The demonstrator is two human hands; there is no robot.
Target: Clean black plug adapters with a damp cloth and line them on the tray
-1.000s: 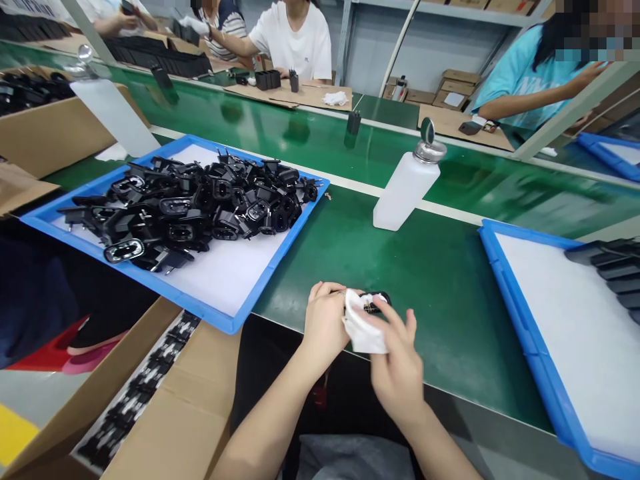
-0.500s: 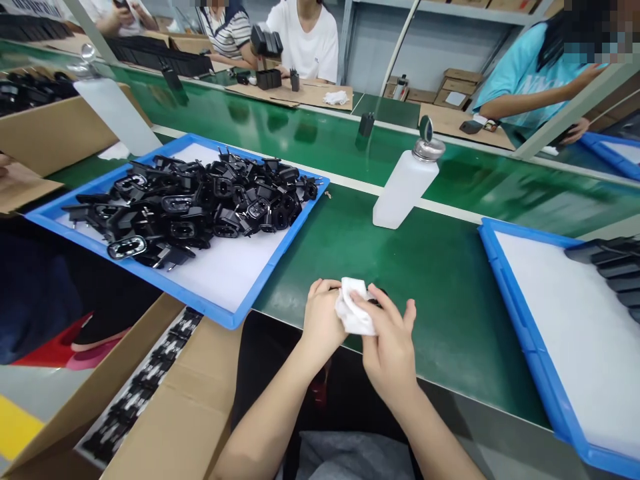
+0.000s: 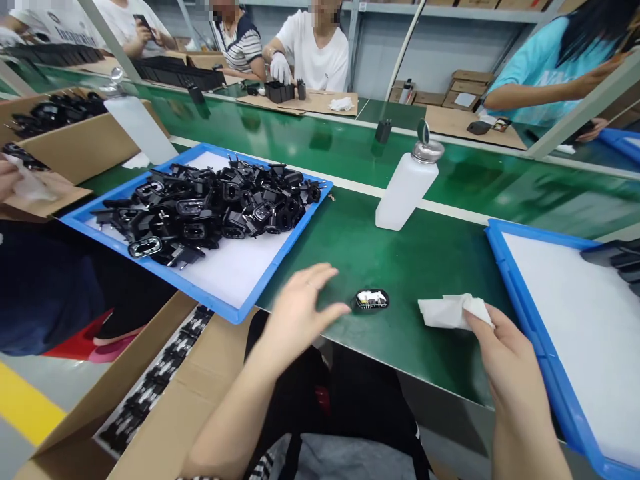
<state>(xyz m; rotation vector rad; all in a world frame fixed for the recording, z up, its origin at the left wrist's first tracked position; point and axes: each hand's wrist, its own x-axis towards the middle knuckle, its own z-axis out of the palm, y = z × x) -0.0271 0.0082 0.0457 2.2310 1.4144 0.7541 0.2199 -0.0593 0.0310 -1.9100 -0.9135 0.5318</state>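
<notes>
A small black plug part [image 3: 372, 299] lies alone on the green table [image 3: 430, 267] near its front edge. My left hand [image 3: 300, 311] hovers just left of it, fingers stretched out and holding nothing. My right hand [image 3: 500, 343] is off to the right, pinching a crumpled white cloth [image 3: 450, 311] that rests on the table. A blue tray [image 3: 200, 293] at the left carries a heap of black plug parts [image 3: 210, 203]. Another blue tray [image 3: 530, 333] at the right has a few black parts [image 3: 617, 257] at its far edge.
A white dispenser bottle [image 3: 406, 187] with a metal cap stands behind the part. A cardboard box [image 3: 165, 407] of black parts sits below the table's front edge at the left. Other people work across the green conveyor [image 3: 300, 140]; a co-worker's hand [image 3: 7, 180] shows at far left.
Both hands held the black part and rubbed it with the cloth. Now the part lies on the table, my left hand has let go, and my right hand has moved right with the cloth.
</notes>
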